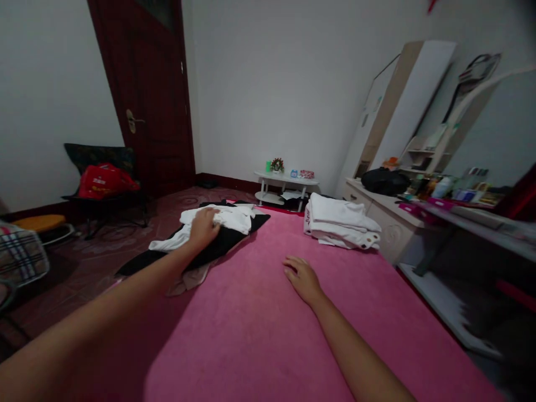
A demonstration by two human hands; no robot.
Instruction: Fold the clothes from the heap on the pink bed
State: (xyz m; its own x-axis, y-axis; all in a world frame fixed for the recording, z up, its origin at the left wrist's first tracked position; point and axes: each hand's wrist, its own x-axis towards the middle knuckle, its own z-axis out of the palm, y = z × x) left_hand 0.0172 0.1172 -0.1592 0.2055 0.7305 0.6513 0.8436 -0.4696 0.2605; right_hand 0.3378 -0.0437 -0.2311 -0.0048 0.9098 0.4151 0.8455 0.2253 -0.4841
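Note:
My left hand [204,228] is at a loose pile of clothes on the left side of the bed, its fingers curled into a white garment [237,218]. Beneath that lies a black garment [220,245], with a brownish-pink cloth [190,279] showing at its lower edge. My right hand [304,277] is low over the pink bed cover [247,324], fingers loosely bent and apart, holding nothing. Beyond it, toward the far right corner, sits a stack of folded white clothes [341,220], apart from both hands.
A dressing table [387,223] with bottles and a black bag [385,181] stands along the right. Past the bed's far end is a small white table [287,180]. On the left, a folding chair [100,153] holds a red bag [106,180] near a dark red door [153,106].

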